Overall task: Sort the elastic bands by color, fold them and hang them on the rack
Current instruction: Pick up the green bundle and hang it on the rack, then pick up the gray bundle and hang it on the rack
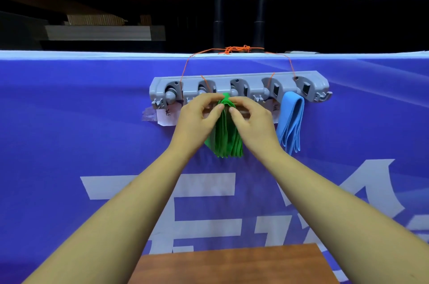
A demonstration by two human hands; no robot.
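Both hands, left hand [197, 116] and right hand [249, 118], pinch the folded top of the limp green elastic bands [226, 139] against the grey moulded-plastic rack [239, 85]; light-blue folded bands [291, 121] hang right; paper labels partly hidden

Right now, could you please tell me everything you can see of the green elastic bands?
The green elastic bands are a bundle of flat, bright green strips, seemingly thin rubber, folded over at the top and fanning downward in many layers. The fold sits at the middle of the grey rack, against the purple banner. The left hand and right hand pinch the folded top from either side. Whether it hangs on a hook is hidden.
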